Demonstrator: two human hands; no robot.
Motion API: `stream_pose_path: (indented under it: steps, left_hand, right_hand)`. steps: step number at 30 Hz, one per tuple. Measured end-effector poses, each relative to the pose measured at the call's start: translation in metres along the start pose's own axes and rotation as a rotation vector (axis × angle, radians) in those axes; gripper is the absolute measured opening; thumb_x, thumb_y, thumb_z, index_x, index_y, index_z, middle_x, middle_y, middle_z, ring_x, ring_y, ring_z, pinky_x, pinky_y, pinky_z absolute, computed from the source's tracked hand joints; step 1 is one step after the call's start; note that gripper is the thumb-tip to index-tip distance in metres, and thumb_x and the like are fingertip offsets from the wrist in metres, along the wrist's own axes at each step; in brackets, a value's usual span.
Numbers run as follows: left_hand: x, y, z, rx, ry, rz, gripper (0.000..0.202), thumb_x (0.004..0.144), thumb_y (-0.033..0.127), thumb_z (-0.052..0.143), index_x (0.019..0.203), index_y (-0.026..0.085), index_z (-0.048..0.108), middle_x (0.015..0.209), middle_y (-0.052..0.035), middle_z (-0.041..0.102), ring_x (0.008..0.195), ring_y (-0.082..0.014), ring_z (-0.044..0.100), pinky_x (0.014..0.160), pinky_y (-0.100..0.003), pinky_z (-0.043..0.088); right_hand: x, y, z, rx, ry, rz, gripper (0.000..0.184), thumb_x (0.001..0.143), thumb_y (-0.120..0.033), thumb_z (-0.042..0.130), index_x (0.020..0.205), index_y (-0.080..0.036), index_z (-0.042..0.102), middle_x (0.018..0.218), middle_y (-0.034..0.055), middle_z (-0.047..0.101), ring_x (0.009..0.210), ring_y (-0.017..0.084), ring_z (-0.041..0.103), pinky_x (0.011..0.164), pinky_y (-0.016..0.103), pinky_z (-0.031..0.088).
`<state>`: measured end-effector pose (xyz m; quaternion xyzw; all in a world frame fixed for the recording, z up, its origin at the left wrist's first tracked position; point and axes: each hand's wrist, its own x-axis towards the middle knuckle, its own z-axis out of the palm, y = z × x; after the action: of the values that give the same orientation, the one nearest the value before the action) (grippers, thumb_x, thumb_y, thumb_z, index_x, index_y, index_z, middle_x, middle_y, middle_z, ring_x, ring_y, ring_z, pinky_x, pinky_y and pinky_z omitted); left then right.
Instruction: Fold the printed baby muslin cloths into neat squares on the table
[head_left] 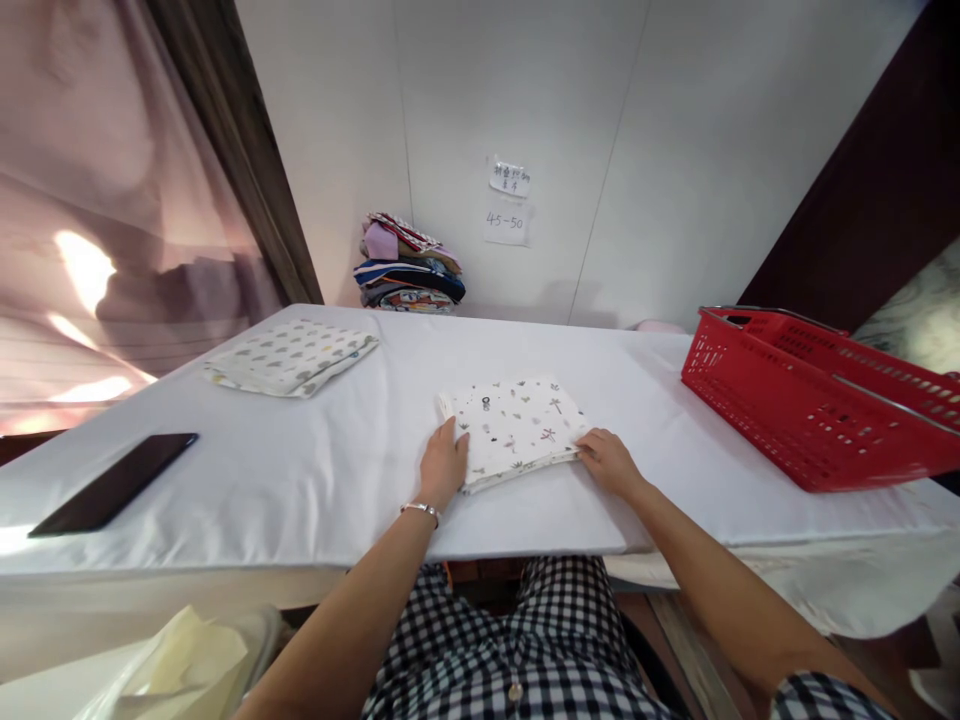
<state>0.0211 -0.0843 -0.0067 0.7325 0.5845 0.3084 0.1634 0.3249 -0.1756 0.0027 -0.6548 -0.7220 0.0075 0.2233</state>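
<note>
A folded white cloth printed with small palm trees and other tiny figures lies flat on the table in front of me. My left hand, with a bracelet at the wrist, grips its left edge, thumb on top and the other fingers partly hidden. At the cloth's right front corner, my right hand pinches the layers between thumb and fingers. To the left lies another folded white cloth with a grey-green pattern, apart from both hands.
A red plastic basket with metal handles stands on the right of the white-covered table. A dark flat panel lies at the left. Folded fabrics are piled behind the table's far edge, beside paper notes on the wall.
</note>
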Motion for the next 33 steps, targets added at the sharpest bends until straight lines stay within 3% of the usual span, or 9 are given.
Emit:
stream_pose_path:
  steps: [5,11,13,17,21,24,27,30,33]
  left_hand:
    - [0.0,0.001,0.0,-0.008,-0.012,-0.016,0.046,0.088,0.032,0.039,0.129,0.012,0.042,0.127,-0.0152,0.051,0.115,-0.0264,0.048,0.096,-0.04,0.04]
    - [0.002,0.0,0.0,-0.072,-0.048,-0.092,0.049,0.086,0.035,0.042,0.131,0.014,0.039,0.13,-0.0142,0.049,0.118,-0.0263,0.047,0.096,-0.038,0.038]
    - [0.008,-0.001,-0.004,-0.132,-0.092,-0.174,0.053,0.084,0.036,0.047,0.132,0.017,0.037,0.13,-0.0127,0.051,0.116,-0.0256,0.05,0.094,-0.037,0.039]
    - [0.031,-0.002,-0.011,-0.212,-0.178,-0.331,0.065,0.077,0.04,0.057,0.133,0.018,0.033,0.129,-0.0131,0.052,0.111,-0.0268,0.054,0.09,-0.035,0.041]
    - [0.056,-0.001,-0.009,-0.248,-0.17,-0.415,0.072,0.071,0.041,0.064,0.131,0.014,0.036,0.124,-0.0156,0.055,0.112,-0.0287,0.052,0.092,-0.036,0.039]
    - [0.064,-0.001,-0.007,-0.32,-0.154,-0.455,0.078,0.068,0.039,0.068,0.132,0.013,0.033,0.125,-0.0165,0.054,0.114,-0.0283,0.051,0.094,-0.036,0.038]
    - [0.06,-0.005,-0.01,-0.44,-0.179,-0.491,0.085,0.067,0.039,0.069,0.135,0.01,0.027,0.13,-0.0184,0.049,0.112,-0.0269,0.053,0.091,-0.033,0.042]
    - [0.049,-0.009,-0.022,-0.62,-0.251,-0.536,0.09,0.067,0.041,0.069,0.138,0.012,0.021,0.131,-0.0196,0.047,0.103,-0.0245,0.058,0.078,-0.029,0.048]
    - [0.042,-0.013,-0.032,-0.712,-0.341,-0.569,0.091,0.069,0.043,0.067,0.139,0.012,0.019,0.117,-0.0183,0.058,0.086,-0.022,0.064,0.065,-0.029,0.05]
  right_hand:
    - [0.015,0.003,-0.012,0.247,-0.058,0.133,0.019,0.078,-0.033,0.051,0.081,-0.021,0.065,0.086,0.0026,0.064,0.083,0.018,0.057,0.076,0.028,0.042]
    - [0.058,0.019,-0.007,0.195,-0.042,0.5,0.052,0.075,-0.045,0.056,0.12,-0.02,0.054,0.112,0.0092,0.06,0.095,0.024,0.057,0.085,0.035,0.042]
    - [0.071,0.022,0.002,0.21,-0.097,0.538,0.058,0.07,-0.044,0.061,0.122,-0.018,0.052,0.115,0.011,0.06,0.101,0.028,0.056,0.086,0.037,0.041]
    - [0.09,0.021,0.013,0.26,-0.154,0.561,0.055,0.069,-0.042,0.063,0.118,-0.019,0.054,0.119,0.0109,0.058,0.108,0.029,0.052,0.09,0.037,0.04]
    - [0.098,0.016,0.009,0.329,-0.199,0.584,0.054,0.068,-0.04,0.065,0.116,-0.017,0.055,0.116,0.0112,0.06,0.105,0.028,0.055,0.089,0.037,0.042]
    - [0.09,0.01,0.002,0.417,-0.251,0.608,0.049,0.069,-0.039,0.064,0.112,-0.016,0.058,0.11,0.0104,0.064,0.097,0.025,0.06,0.082,0.034,0.047]
    - [0.065,0.003,-0.005,0.514,-0.31,0.618,0.047,0.07,-0.04,0.064,0.109,-0.014,0.06,0.107,0.0104,0.066,0.092,0.024,0.063,0.078,0.032,0.05]
    - [0.033,-0.001,-0.01,0.747,-0.396,0.615,0.049,0.067,-0.042,0.069,0.109,-0.019,0.061,0.11,0.0082,0.065,0.096,0.024,0.062,0.081,0.033,0.05]
    - [0.014,-0.003,-0.014,0.915,-0.419,0.699,0.055,0.066,-0.045,0.071,0.114,-0.023,0.057,0.112,0.0086,0.064,0.096,0.026,0.062,0.078,0.038,0.052]
